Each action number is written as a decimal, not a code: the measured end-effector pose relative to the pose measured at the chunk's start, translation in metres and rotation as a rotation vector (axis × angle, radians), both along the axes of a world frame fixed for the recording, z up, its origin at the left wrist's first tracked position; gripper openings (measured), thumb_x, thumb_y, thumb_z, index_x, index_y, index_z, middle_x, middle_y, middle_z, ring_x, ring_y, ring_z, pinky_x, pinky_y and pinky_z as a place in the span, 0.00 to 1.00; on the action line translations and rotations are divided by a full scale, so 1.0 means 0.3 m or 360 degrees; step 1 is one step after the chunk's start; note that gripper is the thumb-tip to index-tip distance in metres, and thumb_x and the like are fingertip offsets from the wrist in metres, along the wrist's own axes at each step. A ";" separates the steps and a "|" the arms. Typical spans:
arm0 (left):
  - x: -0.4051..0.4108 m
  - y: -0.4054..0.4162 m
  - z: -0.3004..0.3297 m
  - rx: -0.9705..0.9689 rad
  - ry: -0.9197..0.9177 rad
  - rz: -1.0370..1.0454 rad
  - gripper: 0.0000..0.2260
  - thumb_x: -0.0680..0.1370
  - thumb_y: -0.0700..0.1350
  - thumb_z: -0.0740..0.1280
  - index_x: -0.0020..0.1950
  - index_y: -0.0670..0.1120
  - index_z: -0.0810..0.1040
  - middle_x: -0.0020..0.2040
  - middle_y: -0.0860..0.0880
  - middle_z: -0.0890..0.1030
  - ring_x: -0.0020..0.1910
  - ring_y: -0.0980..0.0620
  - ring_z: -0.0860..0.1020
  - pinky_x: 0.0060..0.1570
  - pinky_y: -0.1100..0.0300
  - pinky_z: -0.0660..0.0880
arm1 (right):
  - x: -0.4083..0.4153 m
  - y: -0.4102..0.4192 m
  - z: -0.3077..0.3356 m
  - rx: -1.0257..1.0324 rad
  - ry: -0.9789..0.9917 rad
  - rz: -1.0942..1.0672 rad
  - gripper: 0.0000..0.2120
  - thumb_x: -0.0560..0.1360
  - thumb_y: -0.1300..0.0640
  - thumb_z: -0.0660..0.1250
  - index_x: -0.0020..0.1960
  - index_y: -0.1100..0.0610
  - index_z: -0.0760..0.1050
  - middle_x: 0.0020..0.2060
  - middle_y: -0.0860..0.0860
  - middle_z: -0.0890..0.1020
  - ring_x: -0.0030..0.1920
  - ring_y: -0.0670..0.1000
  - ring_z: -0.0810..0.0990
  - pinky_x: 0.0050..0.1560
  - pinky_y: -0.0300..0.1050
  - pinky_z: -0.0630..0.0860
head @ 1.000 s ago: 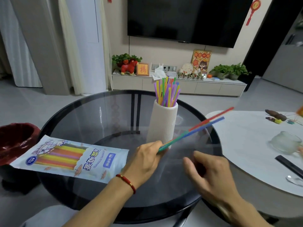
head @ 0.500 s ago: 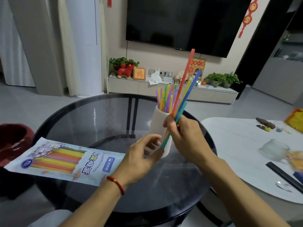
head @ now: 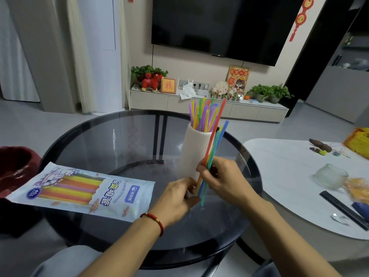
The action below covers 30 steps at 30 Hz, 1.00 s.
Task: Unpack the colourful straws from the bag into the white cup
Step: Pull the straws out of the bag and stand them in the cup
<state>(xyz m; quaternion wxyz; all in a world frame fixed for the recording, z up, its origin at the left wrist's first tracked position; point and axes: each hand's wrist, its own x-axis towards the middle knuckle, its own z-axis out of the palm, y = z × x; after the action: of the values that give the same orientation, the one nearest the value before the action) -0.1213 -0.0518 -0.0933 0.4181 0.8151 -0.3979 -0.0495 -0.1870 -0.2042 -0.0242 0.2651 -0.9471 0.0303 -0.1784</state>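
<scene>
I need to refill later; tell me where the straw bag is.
In the head view the straw bag lies flat on the left side of the round glass table, left of the white cup and beside the left hand.

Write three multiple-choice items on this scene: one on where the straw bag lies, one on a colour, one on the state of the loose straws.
1. Where is the straw bag?
A. On the glass table, left of the white cup
B. Inside the cup
C. On the white table

2. What colour is the bracelet on the left wrist?
A. Blue
B. Red
C. Green

3. What state is the bunch of straws beside the cup in?
A. Lying flat on the table
B. Fully inside the cup
C. Held nearly upright by the hands

Answers: 1 A, the bag lies flat on the glass table, left of the white cup. 2 B, the band is red. 3 C, the right hand grips the bunch outside the cup, the left hand at its lower ends.
</scene>
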 end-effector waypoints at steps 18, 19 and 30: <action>0.109 -0.017 0.086 -0.0386 -0.0021 0.0493 0.34 0.75 0.52 0.73 0.76 0.54 0.60 0.69 0.53 0.69 0.59 0.55 0.75 0.53 0.57 0.78 | -0.010 -0.067 -0.117 0.0128 0.0241 0.0030 0.13 0.82 0.55 0.67 0.47 0.65 0.79 0.35 0.60 0.85 0.30 0.56 0.85 0.37 0.57 0.84; 0.118 -0.031 0.109 -0.0354 0.0037 0.0458 0.38 0.75 0.53 0.74 0.78 0.54 0.57 0.73 0.52 0.66 0.64 0.53 0.72 0.59 0.50 0.78 | -0.013 -0.074 -0.113 0.0127 0.0248 0.0036 0.14 0.82 0.55 0.67 0.46 0.65 0.80 0.34 0.59 0.86 0.30 0.55 0.85 0.37 0.56 0.84; 0.208 -0.164 0.317 -0.0835 0.0372 0.0219 0.29 0.70 0.60 0.75 0.68 0.55 0.72 0.62 0.58 0.79 0.65 0.59 0.74 0.62 0.61 0.70 | 0.016 -0.198 0.215 0.1322 -0.0961 -0.0173 0.09 0.82 0.56 0.69 0.46 0.54 0.86 0.34 0.56 0.86 0.33 0.52 0.84 0.37 0.47 0.85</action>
<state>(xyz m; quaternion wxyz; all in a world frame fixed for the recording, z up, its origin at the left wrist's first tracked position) -0.0590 -0.1011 0.0019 0.6599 0.6931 -0.2899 -0.0100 -0.1823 -0.2638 0.0402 0.6061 -0.6652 0.0699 -0.4304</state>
